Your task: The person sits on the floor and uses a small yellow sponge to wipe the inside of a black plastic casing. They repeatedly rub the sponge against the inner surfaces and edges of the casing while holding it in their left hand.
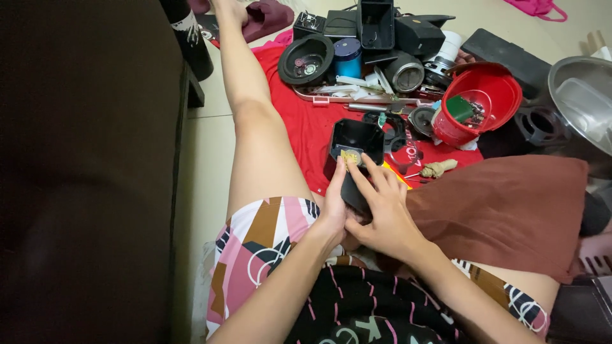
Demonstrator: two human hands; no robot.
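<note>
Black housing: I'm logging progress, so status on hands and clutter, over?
Left hand and right hand both grip the black housing. Small yellowish part at its rim. Red bowl and loose parts beyond.

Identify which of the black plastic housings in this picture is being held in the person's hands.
The square open-topped black housing on the lap, gripped by left hand and right hand; the other black housings lie untouched on the floor beyond.

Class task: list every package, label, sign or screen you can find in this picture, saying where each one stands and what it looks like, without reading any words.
Blue can: at the back on the red cloth, beside a round black part; short cylinder, dark lid, pale band.
Black bottle: top left by the dark furniture; white printed patch on its side.
Red cloth: white printing near the black housing that both hands hold.
No screens or signs.
</note>
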